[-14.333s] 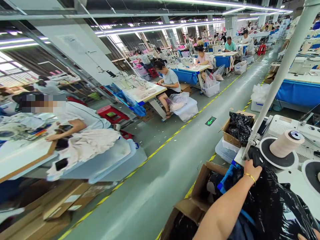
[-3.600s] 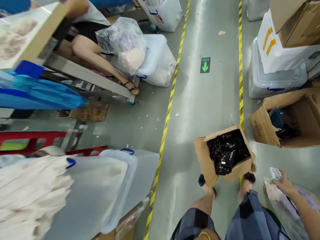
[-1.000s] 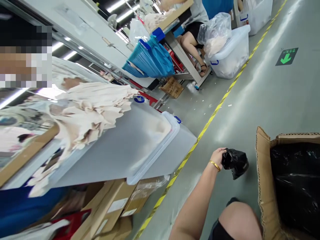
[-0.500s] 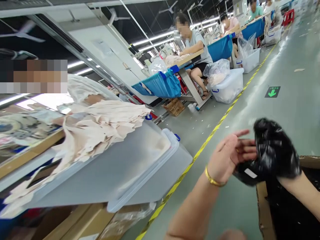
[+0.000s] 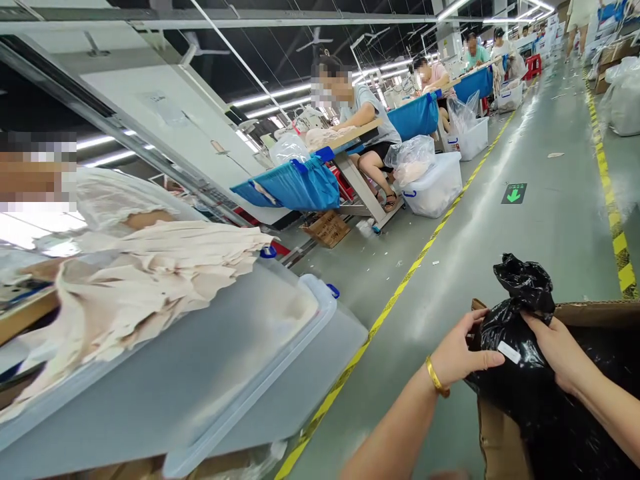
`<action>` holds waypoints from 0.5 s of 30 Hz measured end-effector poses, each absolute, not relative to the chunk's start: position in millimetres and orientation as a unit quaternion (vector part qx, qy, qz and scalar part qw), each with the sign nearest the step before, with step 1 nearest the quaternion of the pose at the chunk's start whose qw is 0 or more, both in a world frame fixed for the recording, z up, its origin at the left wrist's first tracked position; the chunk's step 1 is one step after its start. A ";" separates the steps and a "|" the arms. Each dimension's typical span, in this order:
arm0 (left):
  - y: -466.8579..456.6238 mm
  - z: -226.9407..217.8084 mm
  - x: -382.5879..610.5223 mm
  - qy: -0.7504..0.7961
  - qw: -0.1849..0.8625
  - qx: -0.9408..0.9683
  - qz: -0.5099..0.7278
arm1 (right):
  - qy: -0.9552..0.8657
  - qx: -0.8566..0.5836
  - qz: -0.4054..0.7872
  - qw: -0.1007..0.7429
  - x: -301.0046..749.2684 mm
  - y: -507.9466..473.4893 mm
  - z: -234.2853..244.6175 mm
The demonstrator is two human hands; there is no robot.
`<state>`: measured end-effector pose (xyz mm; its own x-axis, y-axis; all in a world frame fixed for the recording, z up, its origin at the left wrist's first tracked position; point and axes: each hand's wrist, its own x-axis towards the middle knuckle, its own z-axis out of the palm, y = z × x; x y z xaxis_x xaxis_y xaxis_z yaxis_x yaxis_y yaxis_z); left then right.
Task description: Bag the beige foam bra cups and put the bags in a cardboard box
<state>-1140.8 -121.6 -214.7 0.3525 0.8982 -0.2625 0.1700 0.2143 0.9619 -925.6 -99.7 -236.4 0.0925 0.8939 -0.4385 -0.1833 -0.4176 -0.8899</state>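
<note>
A full black plastic bag (image 5: pixel 523 383) with a small white label (image 5: pixel 509 351) is tilted over an open cardboard box (image 5: pixel 503 433), its twisted top sticking up. My left hand (image 5: pixel 461 348), a gold bangle at its wrist, grips the bag's left side, thumb lying across the front near the label. On the other side, my right hand (image 5: pixel 559 350) is closed around the bag just below the gathered neck, its fingertips partly hidden by the plastic. More black plastic lies inside the box beneath, and I cannot make out where the held bag ends.
Grey plastic tubs (image 5: pixel 270 347) stand at left, cream fabric pieces (image 5: pixel 165 273) draped over one. A yellow-black floor line (image 5: pixel 400 290) runs along the aisle. A seated person (image 5: pixel 367 110) works at a table; a white tub (image 5: pixel 434 185) stands beside it. Someone is close at far left.
My left hand was open beside the bag and now holds its side. My right hand, previously covered by the bag, shows on its neck. The view has swung right.
</note>
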 end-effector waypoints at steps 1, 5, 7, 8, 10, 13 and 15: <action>-121.9 -213.6 -1140.8 0.488 0.608 0.551 0.299 | -0.294 -0.590 0.607 0.443 -925.8 -99.8 -235.6; -124.0 -209.9 -1139.0 0.487 0.609 0.547 0.304 | -0.279 -0.584 0.620 0.444 -926.9 -101.9 -233.2; -125.1 -208.1 -1138.1 0.483 0.617 0.543 0.304 | -0.276 -0.579 0.623 0.448 -926.1 -103.4 -233.5; -125.4 -207.3 -1137.9 0.480 0.620 0.541 0.303 | -0.275 -0.576 0.624 0.450 -925.3 -104.0 -234.0; -125.9 -206.1 -1137.7 0.476 0.620 0.544 0.304 | -0.284 -0.570 0.621 0.457 -923.2 -104.6 -235.5; -125.4 -204.7 -1135.4 0.478 0.610 0.557 0.299 | -0.319 -0.554 0.610 0.467 -922.8 -104.9 -236.6; -123.6 -202.4 -1131.1 0.475 0.604 0.565 0.300 | -0.343 -0.545 0.602 0.472 -926.0 -106.8 -232.6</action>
<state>-1131.1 -123.6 -202.4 0.3683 0.8993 -0.2358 0.1752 0.1819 0.9676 -926.0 -106.8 -232.6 0.0399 0.9426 -0.3317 -0.1946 -0.3182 -0.9278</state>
